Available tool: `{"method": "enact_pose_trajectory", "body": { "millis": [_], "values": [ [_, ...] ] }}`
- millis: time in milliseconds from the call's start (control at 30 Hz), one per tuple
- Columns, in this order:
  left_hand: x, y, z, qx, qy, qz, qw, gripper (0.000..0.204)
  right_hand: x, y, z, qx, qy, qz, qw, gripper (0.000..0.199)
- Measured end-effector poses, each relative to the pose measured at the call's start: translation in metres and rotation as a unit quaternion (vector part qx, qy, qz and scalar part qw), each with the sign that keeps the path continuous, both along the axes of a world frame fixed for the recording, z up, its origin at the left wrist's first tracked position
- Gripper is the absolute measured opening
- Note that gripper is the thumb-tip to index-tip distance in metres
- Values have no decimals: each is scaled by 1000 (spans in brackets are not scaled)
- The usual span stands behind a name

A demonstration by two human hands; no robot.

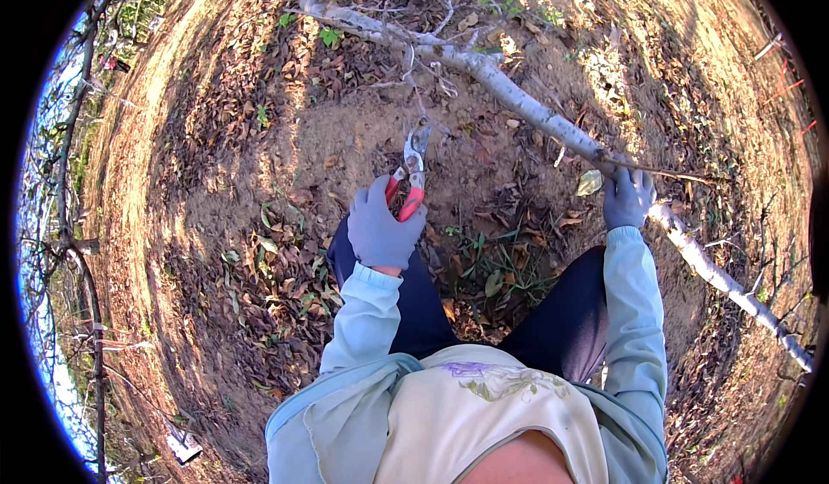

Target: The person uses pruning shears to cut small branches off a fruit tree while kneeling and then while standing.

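Note:
My left hand, in a grey glove, is closed round the red handles of a pair of pruning shears. The metal head of the shears points away from me, up to a thin twig hanging off a pale branch. That branch is long and whitish and slants from the far middle down to the right. Gloved in grey too, my right hand wraps round the branch near a thin brown side twig. Its palm side is hidden.
Brown dry leaves and bare soil cover the ground between and around my bent knees. Small twigs stick out from the branch's far part. At the left rim a dark branch rises. Pink-red strips show at the right rim.

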State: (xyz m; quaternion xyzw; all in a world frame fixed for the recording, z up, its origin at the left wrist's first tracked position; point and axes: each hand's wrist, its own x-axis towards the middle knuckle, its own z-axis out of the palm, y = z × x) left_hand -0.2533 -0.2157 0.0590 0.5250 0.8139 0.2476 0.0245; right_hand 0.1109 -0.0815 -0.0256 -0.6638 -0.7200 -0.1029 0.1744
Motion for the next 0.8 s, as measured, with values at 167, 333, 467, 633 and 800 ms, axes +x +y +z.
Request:
{"method": "enact_pose_trajectory", "body": {
  "millis": [167, 333, 467, 633, 800],
  "values": [
    [-9, 2, 3, 2, 5, -15, 1000, 60, 1, 0, 0, 2, 0, 2, 1000, 39],
    [-9, 8, 13, -4, -9, -21, 1000, 59, -1, -1, 1, 3, -3, 6, 1000, 40],
    [-8, 16, 12, -4, -8, -22, 1000, 57, 1, 0, -2, 34, 9, 15, 999, 40],
    [-7, 19, 9, -1, -17, -36, 999, 57, 2, 0, -3, -2, 8, 4, 1000, 40],
    [-7, 17, 5, -2, -47, -30, 998, 59, -1, 0, 0, 46, 43, 30, 998, 36]
  ]
}}
